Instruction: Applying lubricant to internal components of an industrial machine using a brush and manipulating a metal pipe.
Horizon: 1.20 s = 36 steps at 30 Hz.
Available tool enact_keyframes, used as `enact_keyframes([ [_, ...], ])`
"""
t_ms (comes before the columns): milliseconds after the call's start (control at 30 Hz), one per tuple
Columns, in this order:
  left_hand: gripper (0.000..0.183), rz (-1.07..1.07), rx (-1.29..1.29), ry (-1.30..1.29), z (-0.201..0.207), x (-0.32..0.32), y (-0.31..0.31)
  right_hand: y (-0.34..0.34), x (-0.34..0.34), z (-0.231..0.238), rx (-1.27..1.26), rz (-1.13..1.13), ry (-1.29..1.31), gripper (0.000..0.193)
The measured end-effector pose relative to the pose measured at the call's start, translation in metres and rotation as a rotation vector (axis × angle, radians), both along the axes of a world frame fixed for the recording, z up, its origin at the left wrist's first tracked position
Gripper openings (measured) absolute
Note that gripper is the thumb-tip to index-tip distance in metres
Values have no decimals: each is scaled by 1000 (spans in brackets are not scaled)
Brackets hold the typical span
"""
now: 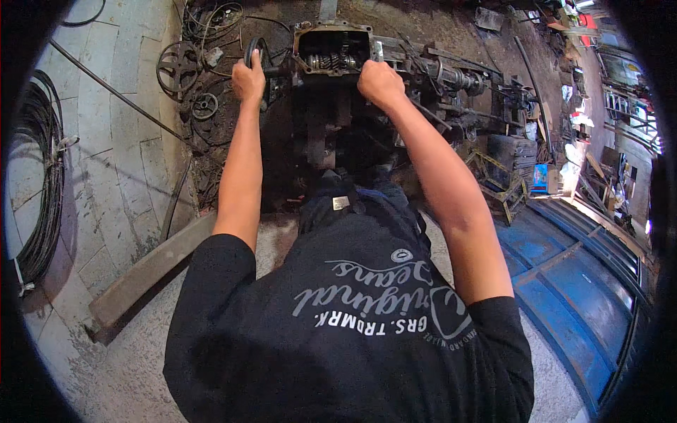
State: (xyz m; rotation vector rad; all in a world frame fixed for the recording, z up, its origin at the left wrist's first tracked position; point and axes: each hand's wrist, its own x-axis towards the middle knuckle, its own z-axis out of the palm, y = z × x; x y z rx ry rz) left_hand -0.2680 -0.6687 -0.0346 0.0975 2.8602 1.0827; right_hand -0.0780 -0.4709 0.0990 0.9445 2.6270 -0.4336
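My left hand (248,79) is closed on the rim of a black pulley wheel (258,51), its thumb lying along the edge. The wheel stands upright at the left end of a machine with an open-topped metal gearbox housing (333,27). Inside the housing, several gears (344,60) sit on a shaft. At the housing's right front corner, my right hand (381,83) is closed, and a short pale metal bar (379,51) sticks up beyond it. The fingers' far side is hidden, but they appear wrapped round that bar.
Spoked wheels (177,67) and loose cables lie at the left by the wall. A coiled black cable (44,176) hangs there. Rightward, the machine continues as a shaft assembly (451,76). A wooden beam (151,271) lies near left; a blue metal panel (575,282) is near right.
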Motion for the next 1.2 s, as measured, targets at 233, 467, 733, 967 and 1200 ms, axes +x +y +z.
enact_keyframes([
  [233,60,24,-45,-6,-1,-5,5,-11,-24,5,68,32,-90,29],
  [467,60,49,-4,82,-8,4,-4,-37,-38,12,172,186,-221,25],
  [733,54,87,161,352,-21,33,-14,-15,-6,1,96,127,-77,23],
  [967,52,51,216,543,-59,60,-24,21,33,2,-12,-119,116,29],
  [1200,55,87,157,322,-108,87,-52,33,47,-22,-135,-51,338,35],
])
